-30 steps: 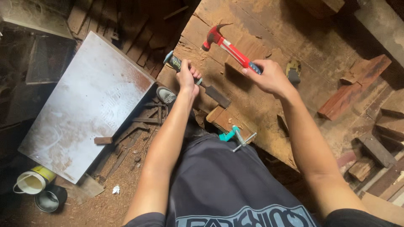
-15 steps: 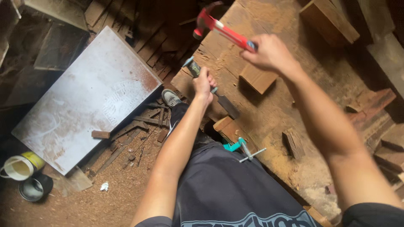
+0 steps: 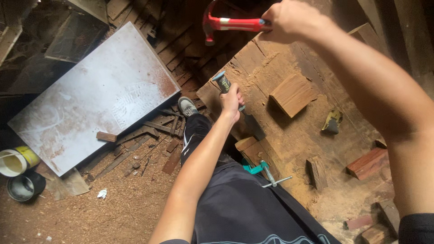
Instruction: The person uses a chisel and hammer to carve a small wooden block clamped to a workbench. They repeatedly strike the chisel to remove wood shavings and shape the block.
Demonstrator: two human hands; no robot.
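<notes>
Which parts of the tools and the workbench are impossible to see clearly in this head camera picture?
- Chisel: head view shows only its handle top; the left hand covers the middle, and the blade lies in shadow.
- Hammer: the handle's end is hidden inside the right hand.
- Clamp: partly hidden behind the dark shorts.
- Small yellow object on the workbench: too small to identify.

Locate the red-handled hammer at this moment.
In the head view the red-handled hammer is at top centre, raised in the right hand, above the chisel that the left hand holds on the wooden workbench.
</notes>
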